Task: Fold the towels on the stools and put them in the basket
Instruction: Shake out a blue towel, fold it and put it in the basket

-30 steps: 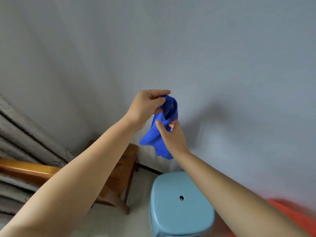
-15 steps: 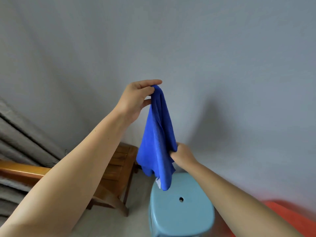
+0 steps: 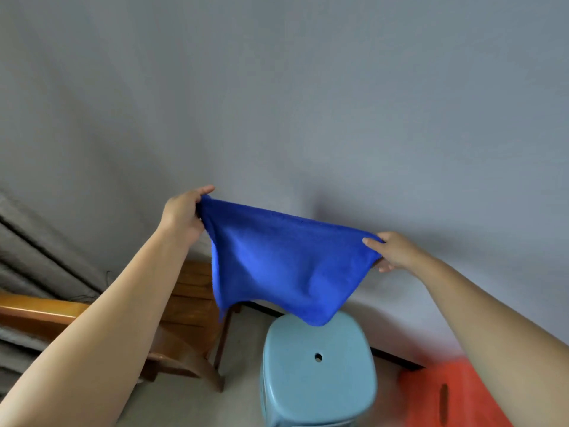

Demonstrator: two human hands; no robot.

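While both hands (image 3: 181,215) pinch towel (image 3: 286,263), spread.

Blue towel (image 3: 286,266) held up in the air, spread between both hands against a grey wall (image 3: 308,103). Left hand (image 3: 184,215) pinched the upper left corner, right hand (image 3: 391,251) pinched the right corner, lower than the left. Top edge stretched taut, sloping down to the right; rest of the cloth sagged in a pouch, lowest point hanging just over the back edge of a light blue stool (image 3: 318,374). Stool seat bare, one round hole at centre. Wooden chair (image 3: 187,318) left of the stool, partly hidden behind the left forearm. Grey curtain (image 3: 34,257) at far left. Blurred orange basket (image 3: 443,396) at bottom right, slot handle visible.
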